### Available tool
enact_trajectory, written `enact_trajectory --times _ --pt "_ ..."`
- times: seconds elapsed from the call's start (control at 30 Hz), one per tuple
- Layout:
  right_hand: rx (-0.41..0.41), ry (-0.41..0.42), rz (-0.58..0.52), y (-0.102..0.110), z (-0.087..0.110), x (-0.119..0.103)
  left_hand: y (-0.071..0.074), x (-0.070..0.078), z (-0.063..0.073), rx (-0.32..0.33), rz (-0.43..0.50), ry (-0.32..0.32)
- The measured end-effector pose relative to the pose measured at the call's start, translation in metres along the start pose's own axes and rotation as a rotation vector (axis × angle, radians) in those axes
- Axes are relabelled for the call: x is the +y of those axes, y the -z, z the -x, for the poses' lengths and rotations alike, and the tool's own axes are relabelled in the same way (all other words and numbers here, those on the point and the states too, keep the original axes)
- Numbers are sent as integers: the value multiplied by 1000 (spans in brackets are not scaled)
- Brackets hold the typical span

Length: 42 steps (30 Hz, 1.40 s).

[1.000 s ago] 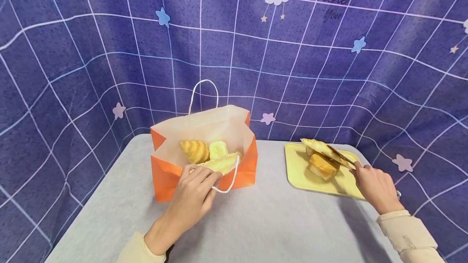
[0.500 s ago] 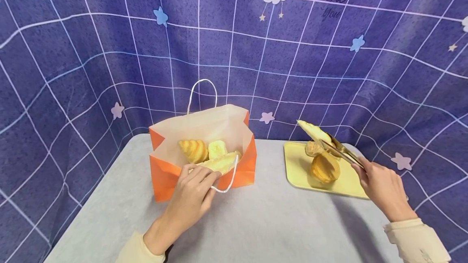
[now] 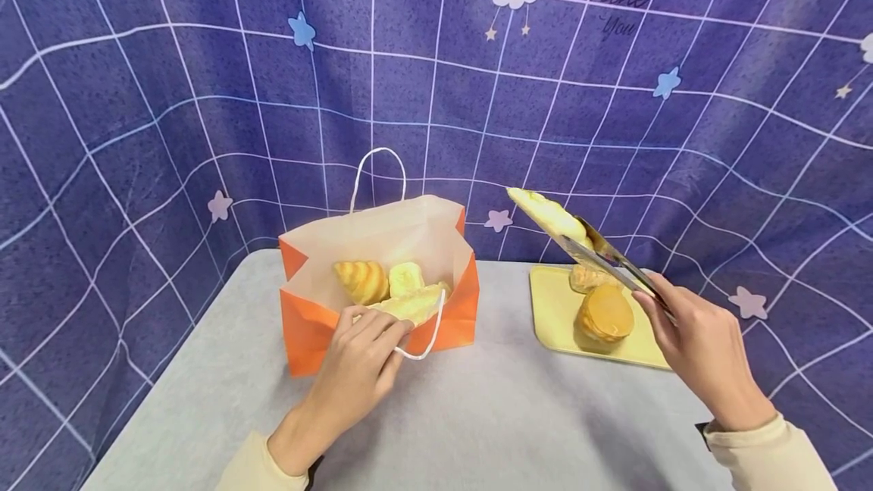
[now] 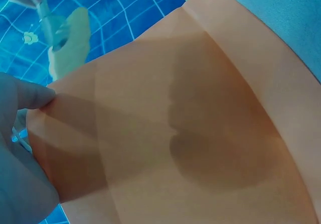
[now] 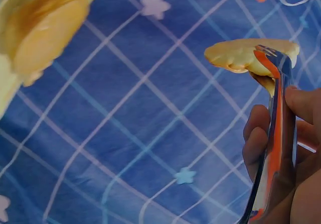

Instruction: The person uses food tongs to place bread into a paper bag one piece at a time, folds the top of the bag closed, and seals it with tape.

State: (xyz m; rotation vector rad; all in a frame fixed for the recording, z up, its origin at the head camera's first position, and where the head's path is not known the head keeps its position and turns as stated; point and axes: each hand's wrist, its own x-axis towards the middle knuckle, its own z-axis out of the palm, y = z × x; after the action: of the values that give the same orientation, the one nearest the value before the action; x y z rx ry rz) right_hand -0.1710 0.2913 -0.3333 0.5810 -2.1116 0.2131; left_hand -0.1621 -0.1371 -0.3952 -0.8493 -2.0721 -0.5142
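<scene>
My right hand [image 3: 709, 351] grips metal tongs [image 3: 624, 267] that clamp a long, pale yellow bread [image 3: 549, 216] by one end. Raised above the tray's back left, the bread points up and left. The right wrist view shows the tongs [image 5: 283, 98] pinching the bread [image 5: 235, 54]. With fingers over its front rim, my left hand [image 3: 368, 358] holds an orange paper bag [image 3: 310, 336] with a white inside. Within the gaping bag lie a croissant [image 3: 364, 283], a pale bread piece [image 3: 406, 280] and a long bread [image 3: 412, 307]. In the left wrist view, thumb and fingers pinch the bag's edge [image 4: 75, 133].
A yellow tray [image 3: 552, 324] at the right bears a round golden bread [image 3: 605, 313] and a smaller bread [image 3: 586, 277] behind it. The bag's white handle [image 3: 436, 332] hangs over its front. A purple gridded curtain [image 3: 518, 135] encloses the grey table [image 3: 491, 423].
My right hand has raised the long bread off the tray with the tongs and swung it up and left. The round bread left behind has tipped and settled. My left hand stays on the bag.
</scene>
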Motion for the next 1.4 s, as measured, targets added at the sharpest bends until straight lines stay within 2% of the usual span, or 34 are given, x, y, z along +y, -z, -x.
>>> enact_trajectory --times 0.23,0.6,0.83,1.07,1.4 --pt "85 52 -108 0 -26 -36 3 0 2 -14 -7 8" --pt "131 120 -244 -15 -58 -83 5 0 2 -24 -9 -1" --pt "119 153 -271 -33 -69 -106 5 1 2 -30 -8 4" --pt "115 177 -309 -51 -71 -123 4 2 1 -30 -11 -6" --pt "-5 162 -297 -75 -74 -129 6 2 2 -30 -9 -4"
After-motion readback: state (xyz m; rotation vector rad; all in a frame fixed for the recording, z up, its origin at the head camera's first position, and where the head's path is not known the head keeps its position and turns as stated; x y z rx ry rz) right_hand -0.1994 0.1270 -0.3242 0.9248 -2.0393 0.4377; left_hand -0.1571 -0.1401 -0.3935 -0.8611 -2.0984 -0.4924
